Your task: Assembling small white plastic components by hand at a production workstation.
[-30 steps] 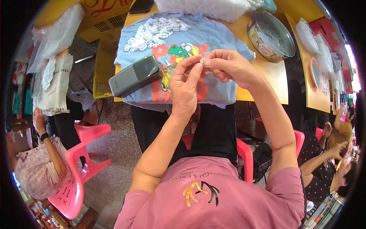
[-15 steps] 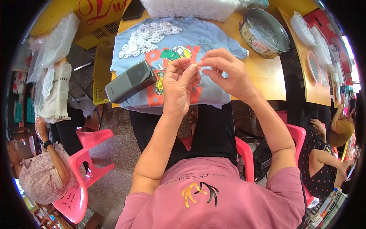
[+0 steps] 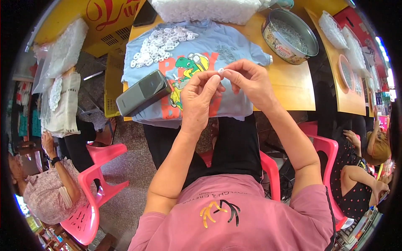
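Note:
My left hand (image 3: 200, 98) and my right hand (image 3: 252, 83) meet above a blue printed T-shirt (image 3: 138, 42). Thumb and fingers of both are pinched together on one small white plastic piece (image 3: 221, 72), mostly hidden by the fingertips. On the shirt's far left part lies a loose pile of similar white plastic pieces with holes (image 3: 161, 44). Beyond my fingertips is a scatter of small thin grey pieces (image 3: 226, 53), too small to name. A dark grey power bank (image 3: 144, 93) rests at the shirt's left edge.
The yellow table (image 3: 293, 83) carries a round tin (image 3: 284, 52) of small grey pieces at right, a bulky white plastic bag (image 3: 205, 10) at the back and a dark phone (image 3: 145, 14). Seated people (image 3: 54, 192) are on both sides, with a pink chair (image 3: 86, 209) at left.
My right hand has come down and left, and its fingers have closed beside my left fingertips. The white piece now shows between both hands.

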Available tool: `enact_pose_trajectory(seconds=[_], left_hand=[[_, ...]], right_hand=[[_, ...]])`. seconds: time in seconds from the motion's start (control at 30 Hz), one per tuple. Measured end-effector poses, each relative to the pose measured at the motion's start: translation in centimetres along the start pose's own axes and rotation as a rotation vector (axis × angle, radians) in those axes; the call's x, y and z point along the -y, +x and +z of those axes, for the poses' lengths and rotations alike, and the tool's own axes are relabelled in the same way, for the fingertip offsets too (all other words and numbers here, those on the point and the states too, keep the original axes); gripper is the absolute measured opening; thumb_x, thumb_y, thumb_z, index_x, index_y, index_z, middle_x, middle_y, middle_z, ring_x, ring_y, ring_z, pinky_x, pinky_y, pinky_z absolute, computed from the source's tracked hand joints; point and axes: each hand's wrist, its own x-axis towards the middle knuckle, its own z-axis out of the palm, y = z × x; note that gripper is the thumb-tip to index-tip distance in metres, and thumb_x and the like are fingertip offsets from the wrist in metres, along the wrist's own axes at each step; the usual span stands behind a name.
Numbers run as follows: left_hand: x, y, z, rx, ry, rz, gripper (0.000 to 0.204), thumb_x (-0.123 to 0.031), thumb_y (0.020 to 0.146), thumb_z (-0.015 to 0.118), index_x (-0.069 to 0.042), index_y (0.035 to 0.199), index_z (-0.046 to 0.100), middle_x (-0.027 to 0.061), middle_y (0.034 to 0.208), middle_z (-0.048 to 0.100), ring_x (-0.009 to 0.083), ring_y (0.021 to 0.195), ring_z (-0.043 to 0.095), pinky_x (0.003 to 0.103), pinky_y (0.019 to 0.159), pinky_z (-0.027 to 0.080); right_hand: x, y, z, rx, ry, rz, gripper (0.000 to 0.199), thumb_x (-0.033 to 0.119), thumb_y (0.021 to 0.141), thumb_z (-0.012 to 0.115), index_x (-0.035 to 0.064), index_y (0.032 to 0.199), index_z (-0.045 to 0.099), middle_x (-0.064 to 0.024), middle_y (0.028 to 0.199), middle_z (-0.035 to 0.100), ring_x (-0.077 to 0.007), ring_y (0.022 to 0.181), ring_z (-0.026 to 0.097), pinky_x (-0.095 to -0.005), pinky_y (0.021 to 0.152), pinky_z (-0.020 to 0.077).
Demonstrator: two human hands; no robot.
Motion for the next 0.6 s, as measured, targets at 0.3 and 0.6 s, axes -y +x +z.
enact_pose_trajectory(seconds=[0.3, 0.6], left_hand=[[-0.1, -0.3, 0.1, 0.041, 0.096, -0.017, 0.012, -0.011, 0.094, 0.064, -0.002, 0.101, 0.062, 0.0044, 0.084, 0.065, 0.0105, 0.073, 0.061, 0.022, 0.065, 0.047], [-0.2, -0.6, 0.2, 0.075, 0.201, -0.03, 0.011, -0.01, 0.095, 0.063, -0.002, 0.102, 0.061, 0.0043, 0.091, 0.067, 0.0091, 0.074, 0.063, 0.022, 0.066, 0.05]], right_hand=[[0.3, -0.9, -0.8, 0.077, 0.043, 0.071, 0.02, 0.018, 0.092, 0.067, -0.0003, 0.099, 0.064, -0.0017, 0.085, 0.063, -0.0056, 0.064, 0.055, -0.0207, 0.057, 0.0451], [0.4, -1.0, -2.1, 0.1, -0.333, -0.178, 0.01, 0.01, 0.09, 0.067, 0.0008, 0.095, 0.065, 0.0008, 0.086, 0.062, -0.0047, 0.067, 0.053, -0.0198, 0.059, 0.0441]])
